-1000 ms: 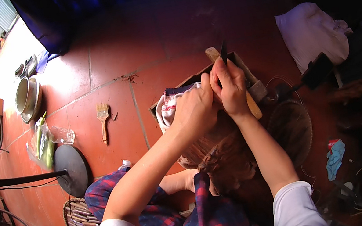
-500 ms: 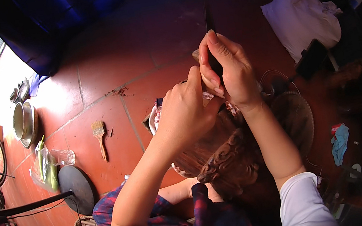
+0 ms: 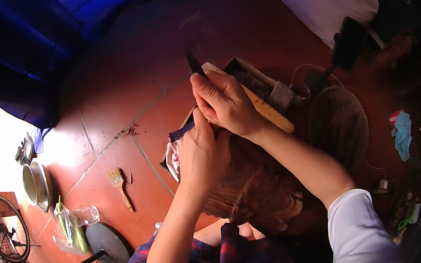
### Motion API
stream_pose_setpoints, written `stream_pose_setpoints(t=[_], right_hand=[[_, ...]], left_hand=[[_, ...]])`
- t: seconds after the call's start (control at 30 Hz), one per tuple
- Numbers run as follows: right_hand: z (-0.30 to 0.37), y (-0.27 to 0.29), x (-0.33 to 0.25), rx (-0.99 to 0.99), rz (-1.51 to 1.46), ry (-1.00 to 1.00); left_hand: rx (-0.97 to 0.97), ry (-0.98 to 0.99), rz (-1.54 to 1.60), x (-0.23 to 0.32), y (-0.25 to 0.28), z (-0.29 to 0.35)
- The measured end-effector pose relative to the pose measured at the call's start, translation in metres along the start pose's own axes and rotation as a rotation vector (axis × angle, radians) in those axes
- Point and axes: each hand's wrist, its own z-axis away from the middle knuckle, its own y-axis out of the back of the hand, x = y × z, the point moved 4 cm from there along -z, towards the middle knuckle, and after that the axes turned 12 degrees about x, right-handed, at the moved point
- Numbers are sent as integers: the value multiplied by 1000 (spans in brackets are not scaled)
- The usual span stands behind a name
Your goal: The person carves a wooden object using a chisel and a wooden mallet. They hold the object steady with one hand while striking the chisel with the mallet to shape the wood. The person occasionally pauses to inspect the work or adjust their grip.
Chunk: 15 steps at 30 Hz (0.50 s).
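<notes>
Now the blade tips leftward in the right hand, suggesting a fresh working angle.

A yellow bar, mostly covered moments earlier, shows beside the right wrist. The right fingers wrap tightly around the blade's near end, its tip jutting past the thumb; the left hand, curled close by, hides whatever it may hold, beside a cloth.

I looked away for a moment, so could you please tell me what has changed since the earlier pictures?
The right hand has moved left over the box, and the dark tool in its grip now leans left in the picture, though the view turned too. Nothing was visibly taken or released. The left hand stays close by; the brush and white bundle lie unmoved.
</notes>
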Motion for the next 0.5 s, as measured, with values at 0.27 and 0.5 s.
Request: stream_pose_setpoints(t=[0.27,0.5], right_hand=[[-5,-1,-3,34,-27,40],[18,9,10,14,43,-115]], left_hand=[[7,-5,-73,3,2,-3],[54,-146,-120,8,0,18]])
